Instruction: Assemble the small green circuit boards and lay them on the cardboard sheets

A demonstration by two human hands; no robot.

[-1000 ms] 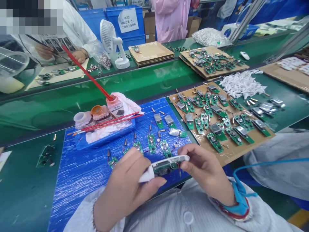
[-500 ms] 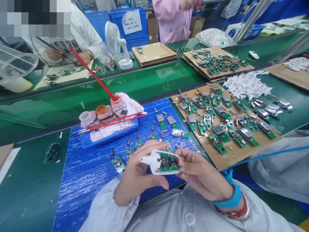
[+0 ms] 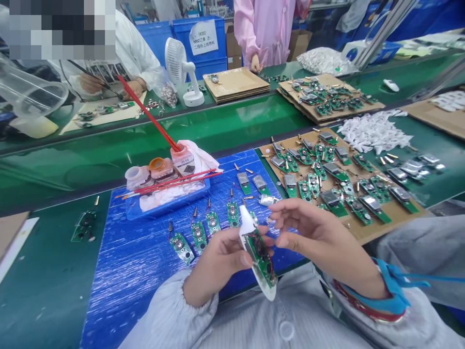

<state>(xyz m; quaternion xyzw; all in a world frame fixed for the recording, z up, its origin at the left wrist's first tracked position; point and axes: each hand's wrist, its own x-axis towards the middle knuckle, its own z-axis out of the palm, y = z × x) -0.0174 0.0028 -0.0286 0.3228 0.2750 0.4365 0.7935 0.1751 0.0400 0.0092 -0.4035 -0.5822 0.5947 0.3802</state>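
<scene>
My left hand [image 3: 227, 259] holds a white plastic housing [image 3: 269, 291], tilted with its pointed nozzle up toward the back. A green circuit board [image 3: 262, 254] with a dark part and red wires sits inside it. My right hand [image 3: 308, 228] is just right of the housing, fingers apart, with nothing visible in it. On the blue mat [image 3: 127, 271] beyond my left hand, several circuit boards [image 3: 198, 236] lie in a row, with small metal tips on wires. More boards with silver screens [image 3: 243, 181] lie behind the housing.
A blue tray [image 3: 167, 206] holds bottles and red brushes. At right, a cardboard sheet [image 3: 358, 235] carries many boards, beside a pile of white plastic parts [image 3: 376, 131]. A fan [image 3: 183, 70] stands across the green divider. Two co-workers are opposite, one in a pink coat [image 3: 269, 29].
The housing has turned from lying sideways to pointing its nozzle away from me. My right hand has let go of it and moved up and right, opening.
</scene>
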